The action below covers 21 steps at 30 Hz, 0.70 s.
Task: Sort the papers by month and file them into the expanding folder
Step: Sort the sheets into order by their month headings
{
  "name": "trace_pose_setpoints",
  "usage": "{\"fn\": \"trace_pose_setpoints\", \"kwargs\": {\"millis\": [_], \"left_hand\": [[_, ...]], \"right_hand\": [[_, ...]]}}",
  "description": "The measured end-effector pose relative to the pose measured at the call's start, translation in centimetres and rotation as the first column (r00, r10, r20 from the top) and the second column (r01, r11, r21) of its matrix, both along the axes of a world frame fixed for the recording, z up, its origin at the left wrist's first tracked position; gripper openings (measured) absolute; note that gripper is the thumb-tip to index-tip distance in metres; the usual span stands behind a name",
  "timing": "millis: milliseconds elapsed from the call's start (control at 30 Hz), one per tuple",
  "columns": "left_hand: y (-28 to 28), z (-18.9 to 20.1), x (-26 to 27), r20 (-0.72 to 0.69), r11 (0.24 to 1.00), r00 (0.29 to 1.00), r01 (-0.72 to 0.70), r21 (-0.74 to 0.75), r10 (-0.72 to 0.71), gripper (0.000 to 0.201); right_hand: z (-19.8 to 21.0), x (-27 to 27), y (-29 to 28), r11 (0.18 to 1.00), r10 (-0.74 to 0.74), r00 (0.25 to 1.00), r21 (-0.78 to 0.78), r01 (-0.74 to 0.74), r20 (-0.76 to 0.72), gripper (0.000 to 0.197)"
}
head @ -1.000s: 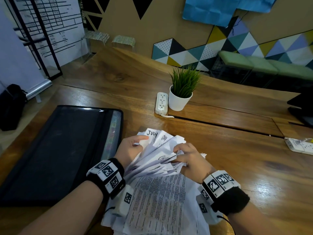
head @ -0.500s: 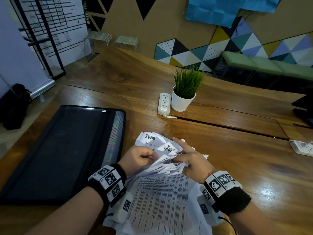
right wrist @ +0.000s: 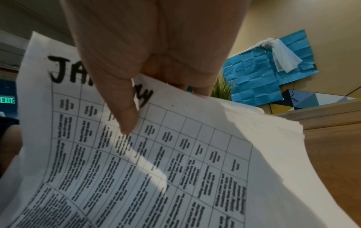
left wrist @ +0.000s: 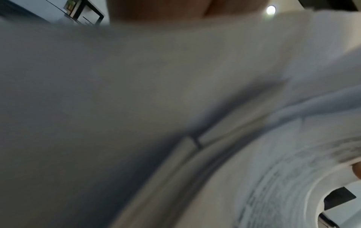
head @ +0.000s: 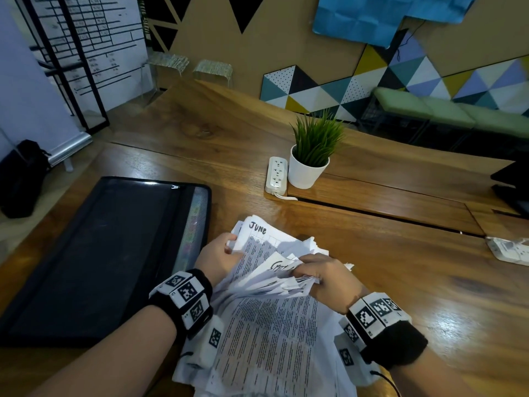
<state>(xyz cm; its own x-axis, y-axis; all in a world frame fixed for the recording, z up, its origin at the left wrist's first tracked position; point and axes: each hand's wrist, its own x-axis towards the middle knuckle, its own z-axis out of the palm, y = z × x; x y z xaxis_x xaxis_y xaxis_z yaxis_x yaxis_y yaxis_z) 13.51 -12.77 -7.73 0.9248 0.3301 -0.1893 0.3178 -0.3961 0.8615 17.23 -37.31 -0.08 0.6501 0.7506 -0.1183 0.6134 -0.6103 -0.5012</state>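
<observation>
A thick stack of white printed papers [head: 274, 333] lies on the wooden table [head: 400, 267] in front of me, its far ends curled up. My left hand [head: 221, 252] grips the left edge of a sheet headed "June" [head: 257, 228]. My right hand [head: 317, 275] pinches a bunch of curled sheet ends. In the right wrist view its thumb [right wrist: 125, 114] presses on a sheet headed "January" [right wrist: 136, 154]. The left wrist view shows only blurred paper [left wrist: 156, 92]. The black expanding folder [head: 94, 253] lies flat to the left of the papers.
A white power strip [head: 277, 175] and a potted green plant [head: 312, 156] stand beyond the papers. Small white items [head: 509, 249] lie at the table's right edge, with a dark object [head: 515, 190] behind them. A black bag [head: 20, 179] sits on the floor at left.
Both hands have kept leafing through the curled sheet ends. The July sheets have gone under, and a June sheet now faces up under my left hand.
</observation>
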Motion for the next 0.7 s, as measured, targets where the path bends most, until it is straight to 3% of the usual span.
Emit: {"fn": "trace_pose_setpoints", "kwargs": {"millis": [167, 367, 467, 600, 700], "left_hand": [[0.0, 0.4, -0.6, 0.159, 1.000, 0.987, 0.016, 0.020, -0.019, 0.029], [0.1, 0.0, -1.0, 0.107, 0.999, 0.994, 0.010, 0.030, -0.013, 0.039], [-0.1, 0.1, -1.0, 0.091, 0.998, 0.996, -0.007, 0.064, 0.001, 0.031], [-0.6, 0.4, -1.1, 0.184, 0.999, 0.983, -0.030, 0.023, 0.025, 0.032], [-0.6, 0.5, -1.0, 0.242, 0.999, 0.970, -0.010, 0.047, -0.002, 0.019]], "right_hand": [[-0.4, 0.0, -0.5, 1.000, -0.020, 0.999, -0.014, 0.020, 0.031, 0.040], [-0.2, -0.3, -0.5, 0.997, -0.031, 0.999, -0.072, 0.033, 0.023, 0.042], [-0.2, -0.3, -0.4, 0.996, -0.037, 0.999, -0.079, 0.037, 0.011, 0.042], [-0.2, -0.4, -0.5, 0.998, -0.031, 0.999, -0.059, 0.032, 0.019, 0.042], [-0.4, -0.4, -0.8, 0.998, -0.044, 0.999, -0.050, 0.045, 0.019, 0.043]]}}
